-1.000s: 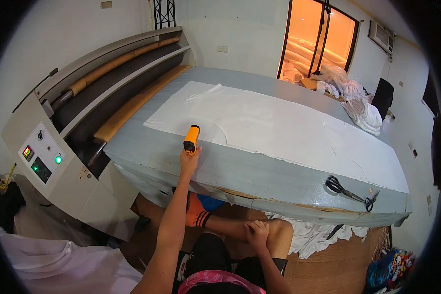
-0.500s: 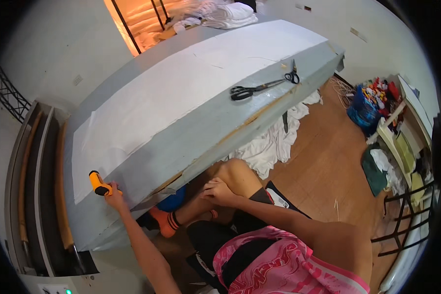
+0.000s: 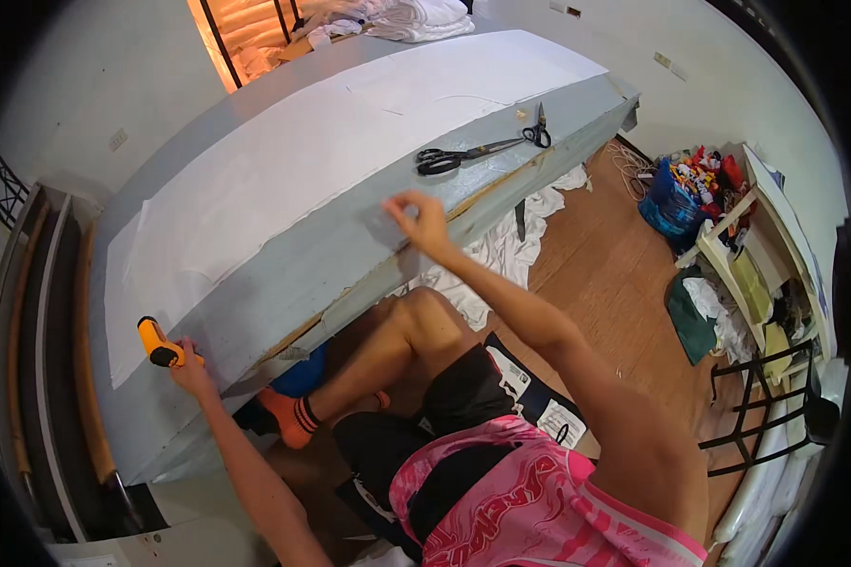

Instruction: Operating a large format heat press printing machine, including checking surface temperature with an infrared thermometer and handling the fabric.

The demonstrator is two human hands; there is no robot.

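Note:
At the near left end of the grey-covered table point(image 3: 336, 260), my left hand point(image 3: 190, 369) is closed round the grip of an orange and black pistol-shaped infrared thermometer point(image 3: 154, 338). The tool is over the end of a long white sheet point(image 3: 255, 180) spread across the tabletop. My right hand point(image 3: 420, 223) hovers at the table's near edge, fingers partly bent and apart, with nothing seen in it. Beyond it lie large black-handled scissors point(image 3: 444, 161), their blades reaching a second, smaller pair of scissors point(image 3: 537, 137).
White folded cloths point(image 3: 425, 19) are stacked at the table's far end. White fabric point(image 3: 539, 236) trails on the floor beneath. To the right stand a full blue bag point(image 3: 669, 208), a pale shelf point(image 3: 775, 246) and a black metal rack point(image 3: 761, 406). Rollers point(image 3: 61, 359) line the left side.
My right hand has risen from my knee and reached forward to the table's edge. My left hand keeps its grip on the thermometer. The whole view has shifted slightly.

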